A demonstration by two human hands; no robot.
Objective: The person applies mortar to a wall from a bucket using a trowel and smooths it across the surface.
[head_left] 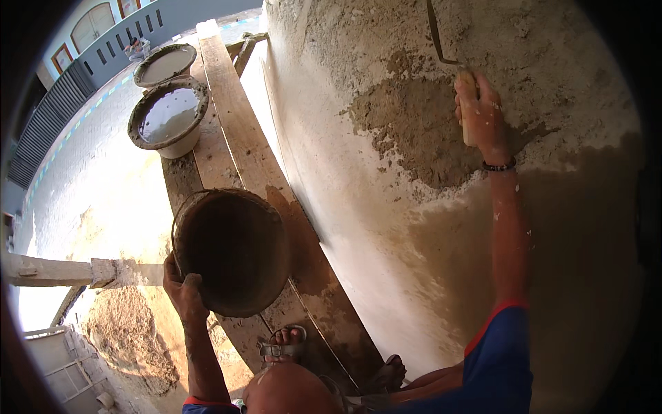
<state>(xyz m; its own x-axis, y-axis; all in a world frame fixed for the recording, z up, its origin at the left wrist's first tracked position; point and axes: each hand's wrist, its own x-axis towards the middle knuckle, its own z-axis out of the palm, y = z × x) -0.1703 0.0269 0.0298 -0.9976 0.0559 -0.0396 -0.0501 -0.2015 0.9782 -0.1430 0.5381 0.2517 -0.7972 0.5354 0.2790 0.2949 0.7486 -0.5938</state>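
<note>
Your right hand (483,114) is clamped on a wooden-handled steel trowel (445,48), far right against the rough grey plastered wall (386,172); your left hand (183,290) grips the near rim of the round, mortar-crusted bucket (234,252) on the wooden plank (238,117).

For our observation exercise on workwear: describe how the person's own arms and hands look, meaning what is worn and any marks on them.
Both forearms are bare. Each upper arm has a short blue sleeve edged with a red band. The right hand has a dark beaded bracelet at the wrist. Pale plaster specks dot the right forearm. The left hand wears nothing.

No packages, labels, signs or screens are in view.
</note>
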